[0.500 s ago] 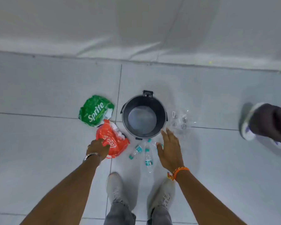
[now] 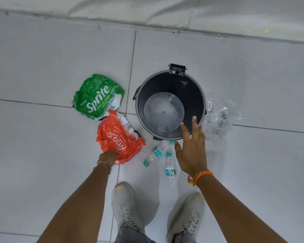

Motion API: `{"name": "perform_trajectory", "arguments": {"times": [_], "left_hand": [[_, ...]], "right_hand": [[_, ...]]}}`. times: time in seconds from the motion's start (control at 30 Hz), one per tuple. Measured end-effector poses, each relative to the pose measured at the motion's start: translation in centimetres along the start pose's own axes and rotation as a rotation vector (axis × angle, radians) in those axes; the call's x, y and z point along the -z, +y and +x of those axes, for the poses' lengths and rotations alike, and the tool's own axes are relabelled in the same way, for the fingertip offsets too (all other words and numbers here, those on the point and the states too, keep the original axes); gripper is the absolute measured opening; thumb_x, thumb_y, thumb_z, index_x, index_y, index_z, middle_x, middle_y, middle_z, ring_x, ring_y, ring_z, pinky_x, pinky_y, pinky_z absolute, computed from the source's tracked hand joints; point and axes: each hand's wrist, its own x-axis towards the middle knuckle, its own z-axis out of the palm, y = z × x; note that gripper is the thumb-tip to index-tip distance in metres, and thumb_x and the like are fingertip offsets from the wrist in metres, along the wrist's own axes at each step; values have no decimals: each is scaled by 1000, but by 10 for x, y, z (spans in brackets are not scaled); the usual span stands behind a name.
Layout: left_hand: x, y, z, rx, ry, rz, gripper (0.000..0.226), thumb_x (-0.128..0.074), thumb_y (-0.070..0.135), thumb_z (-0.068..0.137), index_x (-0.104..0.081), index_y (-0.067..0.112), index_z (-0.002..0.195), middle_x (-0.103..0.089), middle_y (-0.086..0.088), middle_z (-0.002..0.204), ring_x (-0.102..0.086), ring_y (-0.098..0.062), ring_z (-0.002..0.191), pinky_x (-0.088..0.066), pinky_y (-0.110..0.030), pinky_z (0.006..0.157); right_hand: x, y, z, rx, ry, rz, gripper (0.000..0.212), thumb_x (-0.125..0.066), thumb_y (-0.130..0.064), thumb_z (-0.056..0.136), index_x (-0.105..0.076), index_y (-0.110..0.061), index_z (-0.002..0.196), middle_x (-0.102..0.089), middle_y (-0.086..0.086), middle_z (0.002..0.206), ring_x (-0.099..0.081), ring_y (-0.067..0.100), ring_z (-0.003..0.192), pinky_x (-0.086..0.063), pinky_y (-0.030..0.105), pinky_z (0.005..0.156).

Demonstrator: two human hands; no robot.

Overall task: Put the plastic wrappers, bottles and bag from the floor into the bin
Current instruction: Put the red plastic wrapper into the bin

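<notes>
Both arms reach down; left hand (image 2: 109, 156) curled, right hand (image 2: 191, 151) spread flat.

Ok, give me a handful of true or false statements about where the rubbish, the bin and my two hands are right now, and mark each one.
1. The bin has nothing in it yet. True.
2. The green Sprite wrapper lies to the right of the bin. False: it lies to the bin's left, just beyond the red wrapper.
3. The left hand is at the near edge of the red wrapper. True.
4. The right hand is closed round a bottle. False: it is open with fingers spread, near the bin's rim.
5. The clear plastic bag lies on the floor to the right of the bin. True.
</notes>
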Motion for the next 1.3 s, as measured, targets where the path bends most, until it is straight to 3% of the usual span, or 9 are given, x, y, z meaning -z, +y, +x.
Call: {"name": "perform_trajectory", "arguments": {"times": [0.23,0.37,0.47,0.57,0.67,0.77,0.97,1.17,1.3], "left_hand": [[-5,-8,-58,-161,444,-210,14,-79,13,73,-78,20,84,-75,-5,86,-69,-29,88,-56,-40,93],[25,-3,-141,-610,666,-242,20,-72,-1,67,-70,18,74,-68,-13,75,-57,-3,66,-54,-24,69],[49,14,-211,-968,750,-162,16,-63,0,68,-69,13,76,-61,-13,70,-56,-9,62,-44,-31,56],[56,47,-253,-1190,790,-73,23,-57,-3,69,-71,14,78,-59,-14,65,-53,-23,55,-42,-34,55],[39,89,-256,-1336,730,-18,24,-61,-5,66,-75,11,76,-57,-7,63,-47,-12,59,-41,-18,62],[5,129,-221,-1283,562,82,21,-70,4,69,-77,12,86,-63,-3,72,-53,-14,60,-40,-21,60],[-42,173,-156,-957,375,713,19,-63,13,84,-68,3,99,-70,-19,100,-66,-39,96,-47,-38,71],[-54,191,-139,-957,476,959,24,-52,0,93,-63,-3,114,-55,-23,123,-60,-43,107,-52,-48,83],[-52,196,-142,-1138,703,1124,15,-62,12,77,-72,10,88,-58,-16,122,-51,-39,118,-42,-46,91]], "right_hand": [[-1,-4,6,4,-44,4,79,-63,-41,94,-20,-25,159,12,7,169,-6,41,155,-18,56,125],[13,-1,4,21,22,60,83,-65,-42,91,-18,-28,157,7,5,169,-5,38,156,-7,47,123],[23,8,-1,-36,197,231,74,-68,-31,87,-29,-30,150,-14,4,167,-22,30,153,-17,46,120],[21,22,-10,-143,311,353,69,-72,-20,86,-35,-27,144,-27,4,162,-30,27,148,-28,49,119],[8,35,-24,-236,276,400,67,-71,-15,87,-36,-26,144,-28,2,160,-30,25,146,-32,50,119],[-6,43,-36,-228,223,404,66,-68,-7,86,-38,-24,142,-33,3,155,-33,25,142,-37,45,117],[-41,40,-54,-317,10,365,55,-64,-4,81,-48,-18,131,-41,5,141,-37,26,130,-46,42,108],[-80,30,-57,-366,-541,142,38,-60,-21,91,-59,-30,128,-31,9,151,-33,35,136,-42,41,109],[-112,26,-60,-347,-732,42,52,-57,-24,93,-48,-41,141,-8,9,163,-23,40,143,-38,45,115]]}}
